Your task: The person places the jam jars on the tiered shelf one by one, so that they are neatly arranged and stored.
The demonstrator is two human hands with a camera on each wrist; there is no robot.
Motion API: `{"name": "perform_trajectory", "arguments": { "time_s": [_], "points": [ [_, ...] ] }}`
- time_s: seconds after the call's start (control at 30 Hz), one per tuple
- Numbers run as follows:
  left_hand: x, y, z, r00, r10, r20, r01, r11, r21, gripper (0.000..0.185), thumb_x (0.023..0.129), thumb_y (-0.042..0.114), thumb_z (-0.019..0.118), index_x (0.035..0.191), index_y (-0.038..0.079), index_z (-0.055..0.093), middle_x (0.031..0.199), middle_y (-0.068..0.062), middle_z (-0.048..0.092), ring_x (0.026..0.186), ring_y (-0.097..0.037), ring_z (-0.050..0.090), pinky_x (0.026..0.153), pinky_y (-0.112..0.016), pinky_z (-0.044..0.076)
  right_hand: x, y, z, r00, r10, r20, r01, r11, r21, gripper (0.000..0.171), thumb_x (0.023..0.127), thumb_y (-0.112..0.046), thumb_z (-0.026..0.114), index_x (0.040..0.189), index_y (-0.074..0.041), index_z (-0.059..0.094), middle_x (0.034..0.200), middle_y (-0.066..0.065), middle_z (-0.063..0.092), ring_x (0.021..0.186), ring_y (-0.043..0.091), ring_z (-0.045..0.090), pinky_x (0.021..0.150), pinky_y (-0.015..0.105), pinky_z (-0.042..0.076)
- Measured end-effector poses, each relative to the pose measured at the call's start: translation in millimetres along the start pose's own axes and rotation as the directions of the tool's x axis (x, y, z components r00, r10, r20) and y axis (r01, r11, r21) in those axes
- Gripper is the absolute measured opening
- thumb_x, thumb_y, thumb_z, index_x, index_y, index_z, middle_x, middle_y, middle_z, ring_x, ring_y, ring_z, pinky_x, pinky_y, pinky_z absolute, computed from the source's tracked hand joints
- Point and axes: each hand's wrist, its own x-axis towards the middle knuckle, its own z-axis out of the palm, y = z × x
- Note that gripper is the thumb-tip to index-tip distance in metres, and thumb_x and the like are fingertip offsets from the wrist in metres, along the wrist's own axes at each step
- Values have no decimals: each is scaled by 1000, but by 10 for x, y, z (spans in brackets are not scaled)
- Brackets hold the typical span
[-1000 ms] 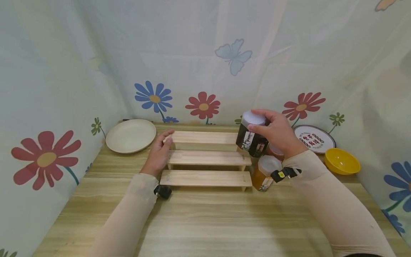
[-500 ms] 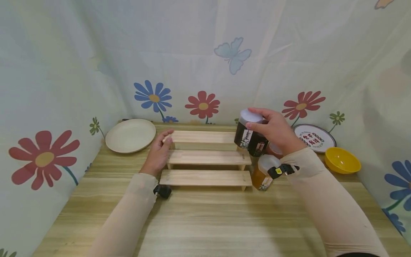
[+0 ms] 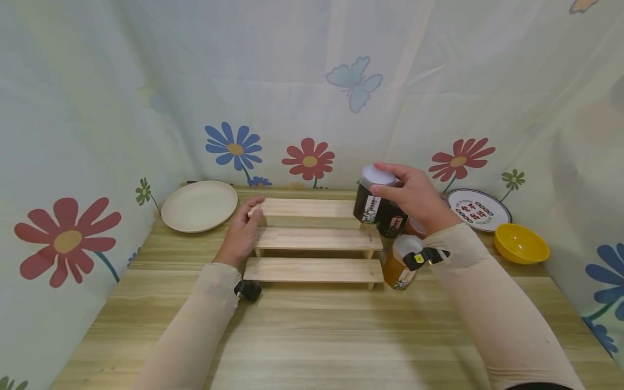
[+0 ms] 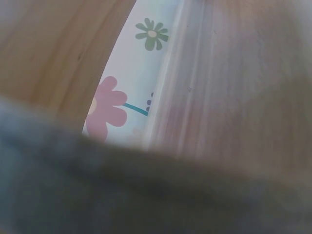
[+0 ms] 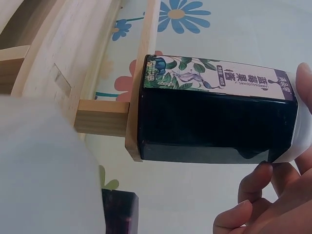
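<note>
My right hand [image 3: 419, 197] holds a dark blueberry jam jar [image 3: 368, 201] by its white lid. In the right wrist view, the jar [image 5: 219, 122] stands with its base right at the end of the top plank [image 5: 132, 129], its printed label showing. My left hand [image 3: 240, 230] grips the left end of the top step of a three-step wooden rack [image 3: 317, 238], thumb in front. A second dark jar [image 3: 391, 221] is beside the rack's right end, partly hidden. Closer in stands an amber jar [image 3: 401, 265], its lid partly covered by the wrist camera.
A reddish jar [image 3: 415, 227] shows partly under my right hand. At the back right are a white printed plate [image 3: 480, 208] and a yellow bowl [image 3: 520, 244]. A cream plate [image 3: 199, 206] lies at the back left. Flowered cloth [image 3: 292, 81] hangs behind the wooden table [image 3: 312, 336].
My right hand has shifted the held jar slightly to the left over the right end of the top step. The left hand stays in place on the rack.
</note>
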Motion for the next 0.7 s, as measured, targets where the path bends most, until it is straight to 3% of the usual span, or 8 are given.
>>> {"name": "perform_trajectory", "arguments": {
  "time_s": [0.3,0.5,0.7],
  "points": [
    [-5,-24,4,1000,-1,-5,1,1000,-3,43,116,22,41,158,13,46,105,-16,44,78,-17,43,72,-30,39,38,-14,70,999,-42,5,42,999,-15,65,100,-22,76,159,-18,49,159,15,46,128,30,50,106,36,45],
    [-14,-18,2,1000,-3,-5,3,1000,2,44,116,23,40,158,12,45,106,-22,46,80,-18,45,73,-30,40,71,-26,100,998,-57,8,58,997,-55,63,100,-25,75,158,-21,51,160,14,46,131,31,50,106,39,44],
    [-41,24,-5,1000,-5,14,5,1000,-8,43,116,24,40,158,13,45,87,-10,43,65,-15,39,64,-31,38,107,-31,125,997,-64,31,66,996,-65,64,100,-26,75,159,-23,50,159,14,46,132,31,51,110,45,44]
  ]
}}
